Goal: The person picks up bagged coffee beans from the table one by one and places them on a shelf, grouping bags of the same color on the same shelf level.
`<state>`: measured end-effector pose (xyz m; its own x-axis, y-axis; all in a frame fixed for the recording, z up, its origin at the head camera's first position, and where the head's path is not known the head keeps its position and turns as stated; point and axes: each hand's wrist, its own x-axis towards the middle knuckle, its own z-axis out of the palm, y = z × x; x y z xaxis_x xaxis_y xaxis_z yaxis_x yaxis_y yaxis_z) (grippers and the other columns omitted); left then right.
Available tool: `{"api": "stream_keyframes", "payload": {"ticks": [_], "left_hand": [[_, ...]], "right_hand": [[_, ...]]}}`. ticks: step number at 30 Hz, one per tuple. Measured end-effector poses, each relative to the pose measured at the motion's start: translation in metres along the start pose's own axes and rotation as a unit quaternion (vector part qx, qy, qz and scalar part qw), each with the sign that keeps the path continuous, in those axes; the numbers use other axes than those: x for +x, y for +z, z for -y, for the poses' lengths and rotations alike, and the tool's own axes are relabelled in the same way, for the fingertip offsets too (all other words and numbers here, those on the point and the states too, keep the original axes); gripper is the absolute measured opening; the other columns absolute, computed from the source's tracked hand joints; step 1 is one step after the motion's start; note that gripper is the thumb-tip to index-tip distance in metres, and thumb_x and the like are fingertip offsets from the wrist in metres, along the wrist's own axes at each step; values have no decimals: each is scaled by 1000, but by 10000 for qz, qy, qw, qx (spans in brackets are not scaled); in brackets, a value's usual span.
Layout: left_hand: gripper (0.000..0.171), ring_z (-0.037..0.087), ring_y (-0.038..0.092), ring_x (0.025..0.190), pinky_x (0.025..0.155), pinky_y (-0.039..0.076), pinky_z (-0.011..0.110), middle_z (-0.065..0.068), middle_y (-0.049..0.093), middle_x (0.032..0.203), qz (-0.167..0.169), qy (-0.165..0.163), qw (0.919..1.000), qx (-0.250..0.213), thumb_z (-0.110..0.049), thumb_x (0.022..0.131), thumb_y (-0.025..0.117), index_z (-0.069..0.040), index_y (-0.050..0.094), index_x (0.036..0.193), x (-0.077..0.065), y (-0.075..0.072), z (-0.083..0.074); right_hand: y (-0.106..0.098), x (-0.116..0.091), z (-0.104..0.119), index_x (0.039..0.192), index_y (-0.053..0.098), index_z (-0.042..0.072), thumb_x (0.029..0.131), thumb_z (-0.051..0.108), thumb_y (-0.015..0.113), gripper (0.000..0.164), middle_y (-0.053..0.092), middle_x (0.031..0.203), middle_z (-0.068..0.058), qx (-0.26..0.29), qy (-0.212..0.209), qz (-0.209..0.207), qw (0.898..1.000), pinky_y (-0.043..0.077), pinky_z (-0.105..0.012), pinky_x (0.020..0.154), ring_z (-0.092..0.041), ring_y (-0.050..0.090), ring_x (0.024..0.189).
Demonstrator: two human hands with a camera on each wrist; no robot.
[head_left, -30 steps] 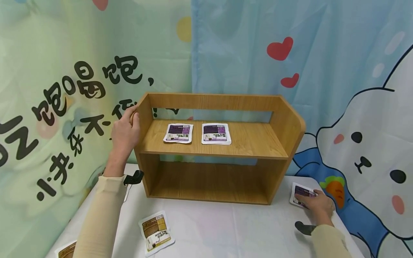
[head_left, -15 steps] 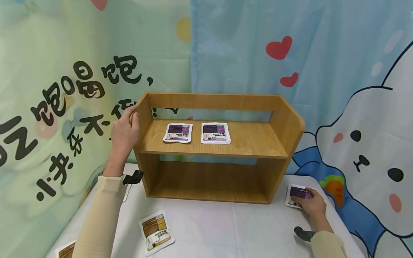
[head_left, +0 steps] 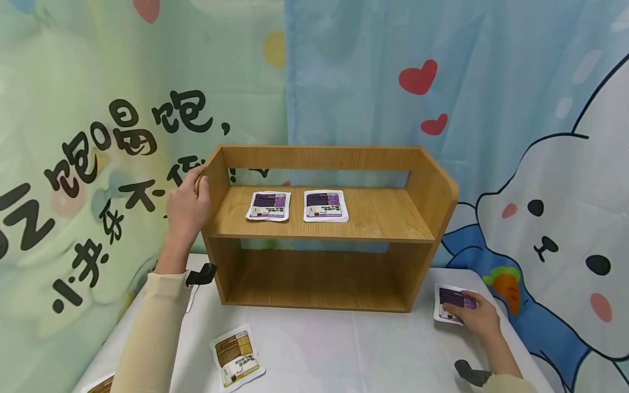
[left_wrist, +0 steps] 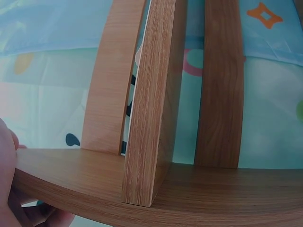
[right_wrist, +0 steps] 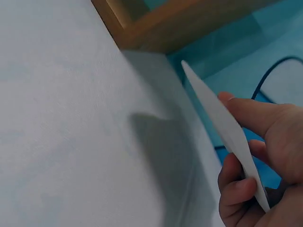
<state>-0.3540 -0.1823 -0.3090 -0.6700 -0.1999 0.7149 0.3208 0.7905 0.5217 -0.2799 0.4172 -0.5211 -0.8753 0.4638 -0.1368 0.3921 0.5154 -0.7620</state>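
My left hand [head_left: 189, 206] grips the upper left side panel of a two-tier wooden shelf [head_left: 314, 232]; in the left wrist view its fingers [left_wrist: 56, 218] curl under the panel's edge. On the right, my right hand [head_left: 482, 317] pinches a purple-and-white sachet [head_left: 448, 310] between thumb and fingers. The right wrist view shows this sachet [right_wrist: 213, 113] edge-on and tilted, raised off the white table, with a shadow below it. Two similar purple sachets, a left one [head_left: 268, 206] and a right one [head_left: 325, 206], lie side by side on the upper tier.
A brown-and-white sachet [head_left: 238, 357] lies on the white table [head_left: 314, 349] before the shelf. Another brown one [head_left: 100, 385] is partly hidden by the left sleeve [head_left: 147, 333]. Printed curtains [head_left: 344, 71] hang behind and at both sides.
My right hand, earlier over the sachet by the table's right edge, now holds it raised and slightly further left. The left hand keeps its grip on the shelf. The head view shifts slightly.
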Motion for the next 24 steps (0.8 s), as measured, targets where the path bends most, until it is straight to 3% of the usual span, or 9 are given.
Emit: {"api": "stream_keyframes", "payload": {"ticks": [7,12,17,24], "left_hand": [[37,28,44,56,50,32,38,19,67,83,9,31,10000,8,-28,104,42,-14,59,134,-1,-1,-1],[38,30,49,59,52,35,39,20,69,94,88,-40,9999,56,-29,104,41,-14,58,134,-2,0,-1],[38,31,51,61,52,35,39,20,68,92,37,-37,10000,29,-29,103,41,-14,58,134,-1,-1,-2],[38,29,47,58,49,32,37,18,66,81,16,-15,10000,34,-28,104,41,-13,58,134,-2,-2,-4]], "right_hand": [[-9,-25,17,150,29,1,82,44,76,92,14,148,-38,262,195,141,9994,32,-64,99,-53,22,124],[-21,-49,34,150,28,1,83,44,75,92,8,149,-39,276,12,359,9990,32,-64,99,-54,20,124],[-32,-69,58,152,27,4,82,45,76,94,8,150,-38,221,-216,524,9981,33,-64,98,-55,21,124],[-42,-94,82,151,33,8,81,46,77,91,20,145,-38,-69,-448,356,9983,46,-57,88,-53,31,116]]}}
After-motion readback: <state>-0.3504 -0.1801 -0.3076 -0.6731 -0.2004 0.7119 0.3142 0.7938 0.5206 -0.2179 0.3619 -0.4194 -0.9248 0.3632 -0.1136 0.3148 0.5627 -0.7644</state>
